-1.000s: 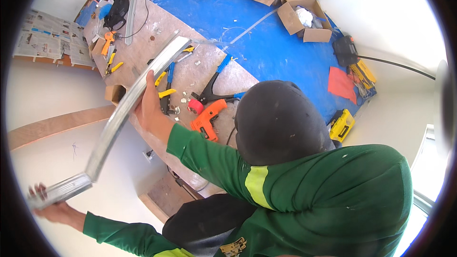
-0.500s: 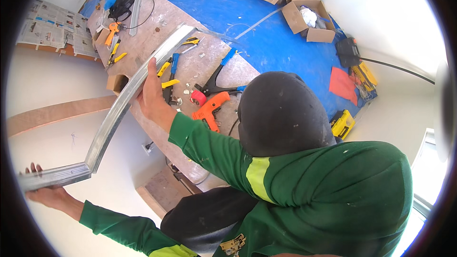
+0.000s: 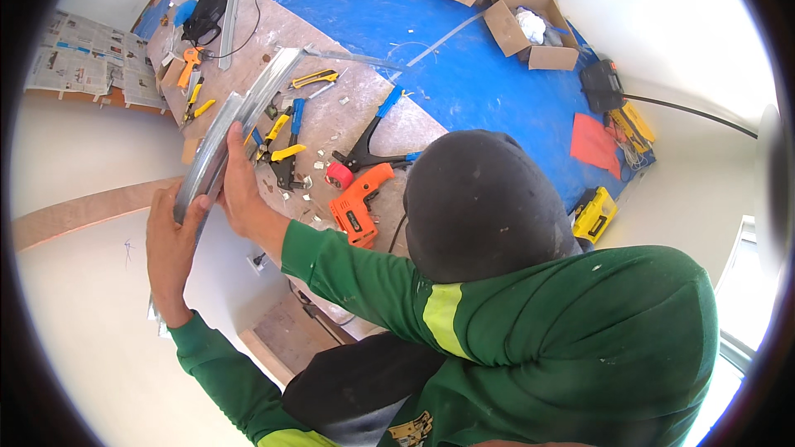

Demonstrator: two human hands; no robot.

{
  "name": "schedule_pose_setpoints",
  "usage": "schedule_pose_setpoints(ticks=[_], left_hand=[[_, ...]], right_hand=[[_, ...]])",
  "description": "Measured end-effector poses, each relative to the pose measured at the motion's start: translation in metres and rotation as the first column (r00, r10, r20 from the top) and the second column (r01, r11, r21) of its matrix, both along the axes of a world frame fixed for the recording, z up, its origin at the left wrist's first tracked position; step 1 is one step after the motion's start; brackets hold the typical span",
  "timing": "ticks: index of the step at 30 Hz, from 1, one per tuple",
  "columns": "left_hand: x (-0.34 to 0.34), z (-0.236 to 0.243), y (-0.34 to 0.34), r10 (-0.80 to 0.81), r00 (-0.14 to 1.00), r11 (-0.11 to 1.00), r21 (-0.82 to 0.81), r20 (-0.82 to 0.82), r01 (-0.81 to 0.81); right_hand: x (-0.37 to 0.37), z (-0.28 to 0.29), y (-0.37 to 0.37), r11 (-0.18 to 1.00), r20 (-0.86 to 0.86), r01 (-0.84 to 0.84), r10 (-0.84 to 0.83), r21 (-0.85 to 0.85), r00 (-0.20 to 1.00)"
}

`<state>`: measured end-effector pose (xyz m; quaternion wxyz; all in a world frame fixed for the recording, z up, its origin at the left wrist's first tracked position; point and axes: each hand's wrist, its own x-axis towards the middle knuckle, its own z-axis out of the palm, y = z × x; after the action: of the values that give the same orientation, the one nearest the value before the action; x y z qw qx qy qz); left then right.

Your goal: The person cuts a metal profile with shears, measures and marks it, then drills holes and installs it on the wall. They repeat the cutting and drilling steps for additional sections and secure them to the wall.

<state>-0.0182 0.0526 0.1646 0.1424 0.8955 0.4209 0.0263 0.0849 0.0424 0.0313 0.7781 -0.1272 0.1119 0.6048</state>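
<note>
A bent silver metal channel (image 3: 217,134) is between my two hands, folded so that one section lies along the other. Its far section rests over the dusty workbench. My left hand (image 3: 171,242) grips the folded section near its lower end, with the thumb on the side facing my right hand. My right hand (image 3: 247,199) is closed around the channel a little farther up. Part of the lower section is hidden behind my left hand. Near my right hand lie yellow-handled snips (image 3: 286,151), a red tape roll (image 3: 338,175) and an orange pistol-shaped power tool (image 3: 360,209).
On the dusty workbench (image 3: 406,120) are a yellow utility knife (image 3: 315,79), a blue-handled riveter (image 3: 367,142), small scraps and a black bag (image 3: 204,15). Blue sheeting (image 3: 472,74) covers the floor beyond, with an open cardboard box (image 3: 538,29) on it.
My left hand has moved up and right, close to my right hand. The channel's lower section has swung upward and folded against the other section.
</note>
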Motion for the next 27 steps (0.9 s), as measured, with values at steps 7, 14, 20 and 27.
schedule_pose_setpoints(ticks=[7, 14, 20, 27], left_hand=[[-0.089, 0.098, 0.054, 0.305, 0.606, 0.723, 0.235, 0.735, -0.65], [-0.231, 0.145, 0.061, -0.011, -0.154, 0.764, -0.091, 0.988, -0.639], [-0.183, 0.139, 0.031, 0.006, -0.062, 0.728, -0.047, 0.998, -0.684], [-0.092, 0.12, 0.013, 0.203, 0.321, 0.809, 0.026, 0.925, -0.587]], right_hand=[[0.025, -0.01, -0.003, 0.998, -0.223, 0.018, -0.03, -0.057, 0.974], [0.052, -0.003, 0.003, 0.995, -0.26, 0.095, -0.089, 0.01, 0.962], [0.044, 0.002, -0.006, 0.986, -0.209, 0.143, -0.159, -0.092, 0.965], [0.021, -0.001, -0.007, 0.991, -0.049, 0.1, -0.105, -0.083, 0.993]])
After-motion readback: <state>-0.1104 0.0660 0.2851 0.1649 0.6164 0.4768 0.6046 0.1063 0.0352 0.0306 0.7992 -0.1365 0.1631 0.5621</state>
